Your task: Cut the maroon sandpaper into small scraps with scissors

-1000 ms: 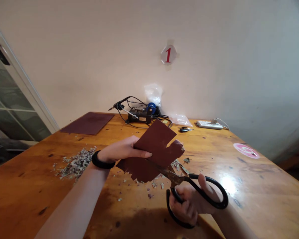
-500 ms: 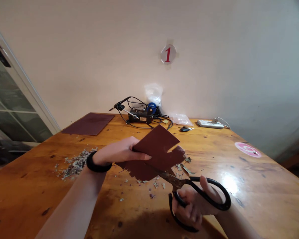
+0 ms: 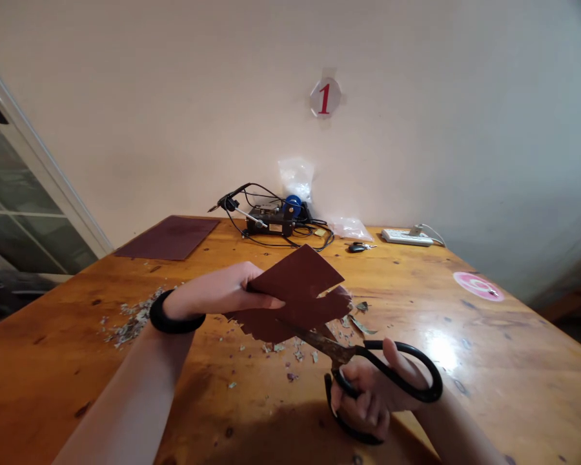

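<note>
Head view: dark red sheet (image 3: 303, 287) between both hands (image 3: 223, 289).

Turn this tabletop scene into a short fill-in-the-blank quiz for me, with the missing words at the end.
The right hand holds a pair of ____ with black handles.
The left hand grips a notched reddish-brown sheet, and the band on that wrist is coloured ____.
The disc taped to the wall bears the red numeral ____.
The round pink sticker lies toward the table's ____ side, not its left.

Missing words: scissors; black; 1; right
</note>
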`<state>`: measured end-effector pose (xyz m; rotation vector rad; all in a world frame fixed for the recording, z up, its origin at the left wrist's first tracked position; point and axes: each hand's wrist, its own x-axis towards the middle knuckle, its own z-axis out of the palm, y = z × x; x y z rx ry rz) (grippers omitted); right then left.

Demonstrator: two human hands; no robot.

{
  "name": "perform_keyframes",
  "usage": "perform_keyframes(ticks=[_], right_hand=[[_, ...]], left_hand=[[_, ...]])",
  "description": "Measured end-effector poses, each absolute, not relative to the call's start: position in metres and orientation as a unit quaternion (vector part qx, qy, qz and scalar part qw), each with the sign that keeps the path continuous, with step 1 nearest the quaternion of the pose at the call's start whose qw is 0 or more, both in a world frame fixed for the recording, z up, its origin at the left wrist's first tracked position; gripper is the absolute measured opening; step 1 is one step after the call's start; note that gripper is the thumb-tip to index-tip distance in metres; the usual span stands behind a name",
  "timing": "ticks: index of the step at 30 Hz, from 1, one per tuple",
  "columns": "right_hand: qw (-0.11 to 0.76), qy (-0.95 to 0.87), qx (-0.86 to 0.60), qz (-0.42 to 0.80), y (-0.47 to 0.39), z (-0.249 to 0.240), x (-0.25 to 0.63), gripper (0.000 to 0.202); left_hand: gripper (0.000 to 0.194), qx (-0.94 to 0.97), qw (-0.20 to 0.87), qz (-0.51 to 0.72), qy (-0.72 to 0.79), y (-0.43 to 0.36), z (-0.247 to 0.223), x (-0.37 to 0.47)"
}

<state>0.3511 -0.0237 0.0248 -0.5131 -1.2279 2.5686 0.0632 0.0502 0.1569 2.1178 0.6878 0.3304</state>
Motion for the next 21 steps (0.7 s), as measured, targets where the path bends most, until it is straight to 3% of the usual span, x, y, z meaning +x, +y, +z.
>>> perform_keyframes(ticks=[13,21], right_hand=[[0.118,-0.423,-0.178,0.881,-0.025,0.030,0.350,0.098],[0.118,-0.408,-0.186,0.886,-0.021,0.019,0.357,0.109]], left_hand=[[0.038,0.866,0.397,0.105,0.284,0.045,0.161,0.067],[0.038,0.869,0.396,0.094,0.282,0.048,0.159,0.063]])
